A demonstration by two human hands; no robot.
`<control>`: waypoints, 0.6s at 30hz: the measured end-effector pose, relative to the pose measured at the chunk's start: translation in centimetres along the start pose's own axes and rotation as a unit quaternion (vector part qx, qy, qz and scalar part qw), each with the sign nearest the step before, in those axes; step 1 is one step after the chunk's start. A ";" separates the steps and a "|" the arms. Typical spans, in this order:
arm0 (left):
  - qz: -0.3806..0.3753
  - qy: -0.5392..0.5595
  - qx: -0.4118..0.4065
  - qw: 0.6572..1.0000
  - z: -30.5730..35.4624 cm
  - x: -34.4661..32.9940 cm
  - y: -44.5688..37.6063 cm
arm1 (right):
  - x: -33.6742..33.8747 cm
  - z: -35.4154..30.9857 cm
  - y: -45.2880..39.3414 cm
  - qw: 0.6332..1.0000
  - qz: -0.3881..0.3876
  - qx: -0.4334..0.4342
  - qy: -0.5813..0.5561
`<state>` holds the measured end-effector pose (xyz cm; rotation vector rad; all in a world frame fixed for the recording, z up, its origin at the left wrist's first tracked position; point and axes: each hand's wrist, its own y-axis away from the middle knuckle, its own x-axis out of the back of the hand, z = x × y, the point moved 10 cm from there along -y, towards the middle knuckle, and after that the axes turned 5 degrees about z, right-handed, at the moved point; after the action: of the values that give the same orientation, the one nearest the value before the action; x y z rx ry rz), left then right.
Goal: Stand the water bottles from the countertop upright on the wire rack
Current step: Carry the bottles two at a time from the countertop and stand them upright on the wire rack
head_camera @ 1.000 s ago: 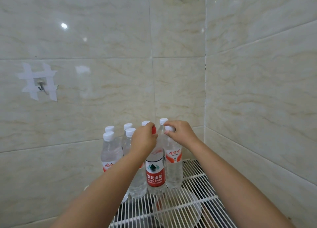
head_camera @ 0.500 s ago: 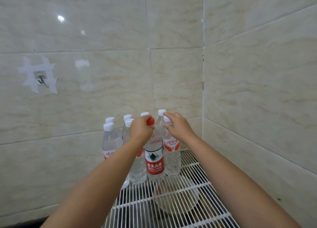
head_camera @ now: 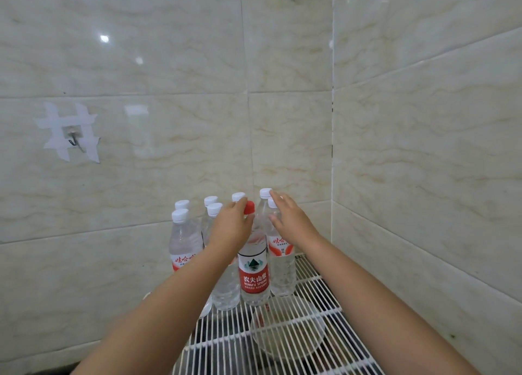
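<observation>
Nearest the camera, two bare forearms are reaching forward over the white wire rack (head_camera: 316,298), which is filling the lower middle of the view in the corner of two tiled walls. Under the rack's bars, a clear round bowl (head_camera: 288,329) is showing through, just in front of the bottles.

Further in, a cluster of water bottles is standing upright on the rack. The red-capped bottle (head_camera: 253,273) with the red label is standing at the front, between a white-capped bottle (head_camera: 281,264) on its right and another clear bottle (head_camera: 226,290) on its left, all three looking pressed side by side. The left hand (head_camera: 231,228) is curling around the neck of the red-capped bottle, its fingertips lying just beside the red cap, so it is gripping that bottle near the top. The right hand (head_camera: 291,219) is hovering with straight, relaxed fingers over the white-capped bottle, the fingertips seeming to touch its cap; it is gripping nothing.

To the left, a bottle with a white cap and red-lettered label (head_camera: 183,242) is standing partly hidden by the left forearm. Behind these, more white caps (head_camera: 210,201) are rising in a back row close to the tiled wall (head_camera: 169,64). High on the left of that wall, a metal hook (head_camera: 74,140) is hanging inside a patch of white tape.
</observation>
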<state>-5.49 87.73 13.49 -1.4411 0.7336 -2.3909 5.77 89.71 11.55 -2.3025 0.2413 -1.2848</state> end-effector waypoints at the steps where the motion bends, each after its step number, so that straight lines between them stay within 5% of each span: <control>1: 0.003 -0.015 -0.007 1.000 -0.1 0.4 0.3 | 0.0 0.0 0.2 1.000 -0.009 -0.003 0.013; 8: 0.079 -0.200 -0.040 0.976 -2.6 7.3 3.9 | 2.0 -6.0 2.5 0.986 0.101 0.081 0.108; 18: 0.071 -0.353 0.265 0.894 -21.1 19.9 24.2 | -12.2 -30.8 14.0 0.948 -0.043 0.306 -0.079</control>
<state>-34.54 64.37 7.29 -1.7309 -0.0060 -1.5679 -25.48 72.06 9.00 -1.8706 -0.2822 -1.0177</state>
